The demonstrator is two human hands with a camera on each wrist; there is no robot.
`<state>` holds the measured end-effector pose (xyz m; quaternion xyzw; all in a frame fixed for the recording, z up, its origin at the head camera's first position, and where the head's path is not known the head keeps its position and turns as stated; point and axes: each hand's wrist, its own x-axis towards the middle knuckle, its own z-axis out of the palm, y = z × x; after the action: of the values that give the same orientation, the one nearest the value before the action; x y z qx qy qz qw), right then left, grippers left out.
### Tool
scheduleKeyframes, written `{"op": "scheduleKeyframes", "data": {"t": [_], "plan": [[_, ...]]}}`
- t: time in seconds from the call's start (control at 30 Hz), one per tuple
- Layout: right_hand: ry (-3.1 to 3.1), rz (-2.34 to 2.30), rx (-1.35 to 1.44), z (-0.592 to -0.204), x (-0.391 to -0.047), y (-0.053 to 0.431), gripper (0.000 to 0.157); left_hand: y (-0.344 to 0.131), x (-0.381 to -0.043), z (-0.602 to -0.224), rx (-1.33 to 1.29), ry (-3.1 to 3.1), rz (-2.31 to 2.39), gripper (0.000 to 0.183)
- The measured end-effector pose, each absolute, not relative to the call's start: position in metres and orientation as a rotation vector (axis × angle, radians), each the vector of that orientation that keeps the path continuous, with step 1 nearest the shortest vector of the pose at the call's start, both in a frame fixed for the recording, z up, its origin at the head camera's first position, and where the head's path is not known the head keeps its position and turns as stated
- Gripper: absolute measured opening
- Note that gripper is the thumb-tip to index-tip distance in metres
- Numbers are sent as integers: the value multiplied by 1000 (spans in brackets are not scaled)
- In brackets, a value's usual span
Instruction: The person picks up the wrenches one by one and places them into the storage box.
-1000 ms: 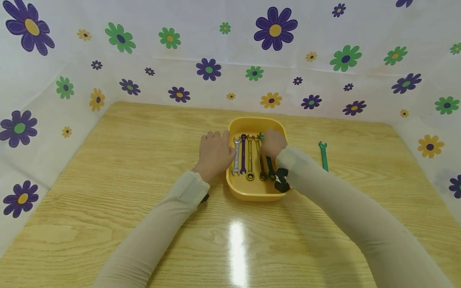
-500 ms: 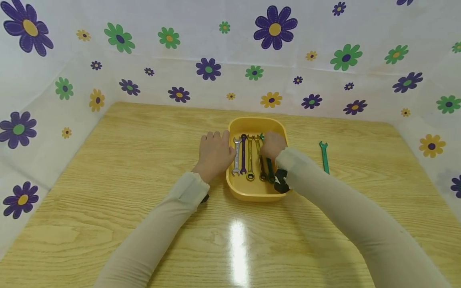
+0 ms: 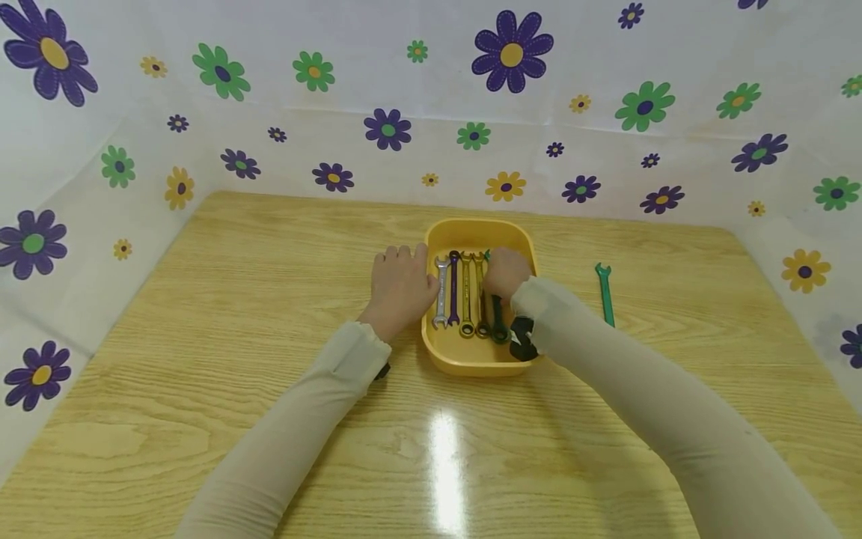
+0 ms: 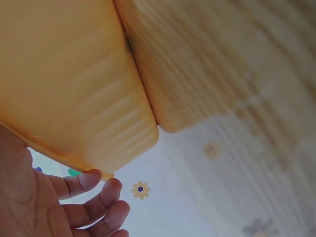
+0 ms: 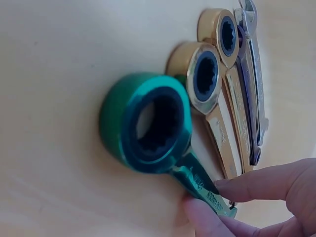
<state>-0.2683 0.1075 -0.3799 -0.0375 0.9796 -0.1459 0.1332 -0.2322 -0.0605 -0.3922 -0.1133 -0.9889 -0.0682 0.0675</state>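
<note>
My left hand (image 3: 402, 283) lies at the left rim of the yellow plastic tray (image 3: 471, 363), thumb over the rim and the other fingers outside. In the left wrist view those fingers (image 4: 101, 200) are loosely bent beside the tray's outer wall; the thumb is hidden. Inside the tray, my right hand (image 3: 506, 272) pinches the shank of a green ratchet wrench (image 5: 111, 118), whose ring end points toward me. Left of it lie a gold wrench (image 3: 480, 288), another gold wrench (image 3: 466, 292), a purple wrench (image 3: 454, 288) and a silver wrench (image 3: 441, 294), roughly parallel.
A second green wrench (image 3: 605, 290) lies on the wooden table (image 3: 269, 247) right of the tray, its near end covered by my right sleeve (image 3: 646, 382). A white flowered cloth (image 3: 417, 90) stands behind the table and along its sides.
My right hand has shifted slightly left with the green ratchet wrench, whose ring end now sits closer to the gold wrenches. The near gold wrench's ring end also moved left. The left hand keeps its place.
</note>
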Motion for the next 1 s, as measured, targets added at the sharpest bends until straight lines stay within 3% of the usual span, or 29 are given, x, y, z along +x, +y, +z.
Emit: {"op": "scheduleKeyframes", "data": {"t": [0.57,1.0], "plan": [[2846,-374,-170,-380,-275,113,39,-59,-231,-391,-337,-2983,-195,22],[2828,-483,-249,-347,-263,123,36,-61,-232,-391,-328,-3012,-243,28]]}}
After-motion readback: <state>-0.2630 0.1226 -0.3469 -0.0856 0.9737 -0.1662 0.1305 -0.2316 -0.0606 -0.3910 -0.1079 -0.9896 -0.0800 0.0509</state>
